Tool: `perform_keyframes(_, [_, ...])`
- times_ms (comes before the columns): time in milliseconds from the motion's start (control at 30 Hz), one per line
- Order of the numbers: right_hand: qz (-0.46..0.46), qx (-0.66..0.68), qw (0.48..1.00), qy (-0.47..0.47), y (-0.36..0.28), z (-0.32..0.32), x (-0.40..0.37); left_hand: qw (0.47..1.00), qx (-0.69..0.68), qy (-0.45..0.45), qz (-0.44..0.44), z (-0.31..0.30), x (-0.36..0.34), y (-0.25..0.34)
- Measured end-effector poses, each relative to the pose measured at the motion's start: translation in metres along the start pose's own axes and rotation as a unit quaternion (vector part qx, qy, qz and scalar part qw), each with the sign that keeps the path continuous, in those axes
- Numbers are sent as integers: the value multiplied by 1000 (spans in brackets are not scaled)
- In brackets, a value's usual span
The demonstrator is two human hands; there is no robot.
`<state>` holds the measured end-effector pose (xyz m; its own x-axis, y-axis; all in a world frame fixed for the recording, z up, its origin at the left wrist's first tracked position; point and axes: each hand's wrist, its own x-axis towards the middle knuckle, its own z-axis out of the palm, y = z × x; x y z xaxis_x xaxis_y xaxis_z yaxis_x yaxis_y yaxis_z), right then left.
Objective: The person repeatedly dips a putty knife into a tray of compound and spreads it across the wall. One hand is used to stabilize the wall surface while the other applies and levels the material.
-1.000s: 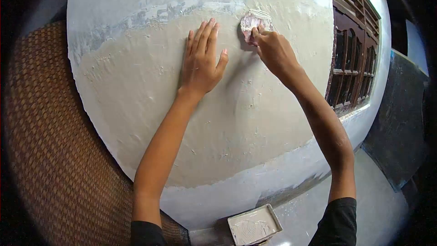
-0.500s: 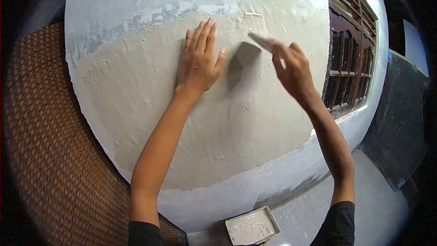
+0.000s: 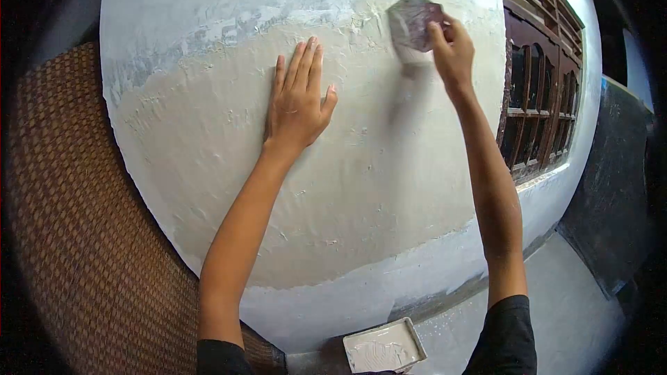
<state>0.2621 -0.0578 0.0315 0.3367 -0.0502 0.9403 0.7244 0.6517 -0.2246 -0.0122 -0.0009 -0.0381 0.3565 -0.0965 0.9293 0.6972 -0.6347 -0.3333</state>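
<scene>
My left hand (image 3: 297, 101) lies flat on the wall (image 3: 208, 139), fingers together and pointing up, palm on the beige plaster coat. My right hand (image 3: 451, 45) is raised higher and to the right, gripping a small flat scraper (image 3: 411, 23) smeared with plaster. The scraper's blade rests against the wall near the upper edge of the beige coat, where it meets the older white-grey surface.
A white tray (image 3: 383, 346) with putty sits on the floor below, between my arms. A dark wooden window frame (image 3: 538, 97) is to the right. A woven brown panel (image 3: 76, 236) stands at the left. A dark board (image 3: 611, 187) leans at far right.
My right hand lifted the scraper off the wall, swung right, then returned it higher up near the coat's top edge. My left hand stayed flat on the wall.
</scene>
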Motion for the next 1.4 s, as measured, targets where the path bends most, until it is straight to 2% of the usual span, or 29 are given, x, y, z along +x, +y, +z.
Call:
perform_keyframes(67, [29,-22,998,43,11,-12,7,1000,3,-3,-2,-1,0,1])
perform_keyframes(133, [34,94,994,38,9,-12,3,1000,6,-5,-4,-1,-1,3])
perform_keyframes(233, [-23,174,983,-53,-2,9,-20,1000,1,-5,-10,1,0,5])
perform_keyframes(267, [-43,101,990,-88,-4,14,-24,1000,14,-6,-10,1,0,4])
perform_keyframes(333, [-44,73,991,-99,-6,20,-24,1000,28,-7,-8,1,1,4])
perform_keyframes(400, [-7,29,999,-43,17,8,-2,1000,15,-9,-5,0,0,4])
perform_keyframes(467, [56,51,997,30,33,-11,15,1000,13,-12,-9,-1,0,5])
perform_keyframes(533, [96,102,986,93,19,-21,11,1000,10,-13,-13,1,0,6])
perform_keyframes(600, [41,176,982,49,12,-9,1,1000,3,-2,-14,5,0,7])
perform_keyframes(667, [-35,112,993,-32,-9,8,-19,1000,2,0,-17,5,1,8])
perform_keyframes(733, [-46,64,994,-78,-19,19,-28,1000,-1,1,-19,6,0,8])
perform_keyframes(800, [-31,58,997,-33,-2,17,-14,1000,12,-7,-15,4,0,6])
perform_keyframes(867, [61,92,993,31,23,0,10,1000,15,-8,-14,3,0,6])
perform_keyframes(933, [120,77,985,95,16,-19,17,1000,18,-9,-15,3,0,6])
perform_keyframes(967, [101,144,980,92,17,-18,16,1000,15,-7,-16,3,0,7])
perform_keyframes(1000, [101,143,980,92,16,-12,12,1000,11,-5,-18,4,0,7])
perform_keyframes(1067, [-6,168,986,1,1,10,-7,1000,10,3,-17,6,0,8])
perform_keyframes(1100, [-30,119,991,-43,-12,16,-17,1000,10,10,-15,7,0,9])
perform_keyframes(1133, [-54,70,992,-88,-22,17,-22,1000,9,8,-15,7,0,9])
perform_keyframes(1167, [-44,16,995,-89,-21,17,-20,1000,12,4,-16,6,0,8])
perform_keyframes(1200, [-43,16,995,-89,-9,17,-9,1000,15,0,-16,5,0,7])
perform_keyframes(1267, [56,51,997,31,30,7,16,1000,10,-4,-17,3,1,7])
perform_keyframes(1300, [84,112,989,49,33,-6,21,1000,6,-8,-19,3,0,7])
perform_keyframes(1333, [94,101,985,106,31,-13,23,1000,7,-7,-20,3,0,7])
perform_keyframes(1400, [68,196,972,113,19,-13,12,1000,7,-1,-20,6,0,8])
